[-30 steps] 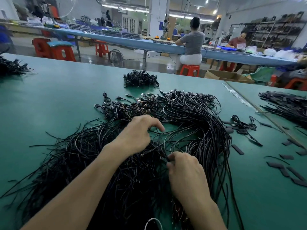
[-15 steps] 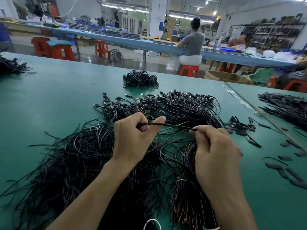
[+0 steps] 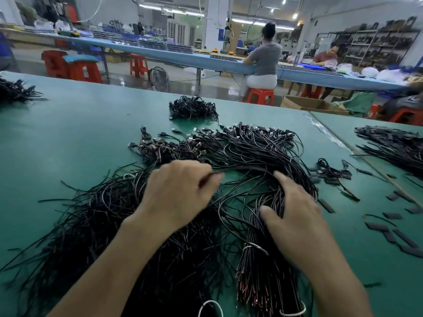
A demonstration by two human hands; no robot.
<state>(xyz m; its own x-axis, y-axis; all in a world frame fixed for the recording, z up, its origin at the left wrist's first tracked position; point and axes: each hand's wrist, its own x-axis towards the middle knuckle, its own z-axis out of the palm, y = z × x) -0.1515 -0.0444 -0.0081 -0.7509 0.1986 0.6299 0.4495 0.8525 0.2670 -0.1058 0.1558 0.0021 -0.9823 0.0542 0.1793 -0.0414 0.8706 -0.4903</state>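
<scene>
Half a second ago I held one cable taut in the air between both hands. Now my right hand has let it go and dropped onto the tied bundle at 5 o'clock of the heap. Its fingers are spread wide and lie flat on the strands, the thumb set apart toward 9 o'clock. My left hand has sunk lower and still pinches the cable between thumb and forefinger, the gap narrow and the other fingers curled. From that pinch the cable arcs toward 3 o'clock over the heap on the green desk, reaching close to my right forefinger.
</scene>
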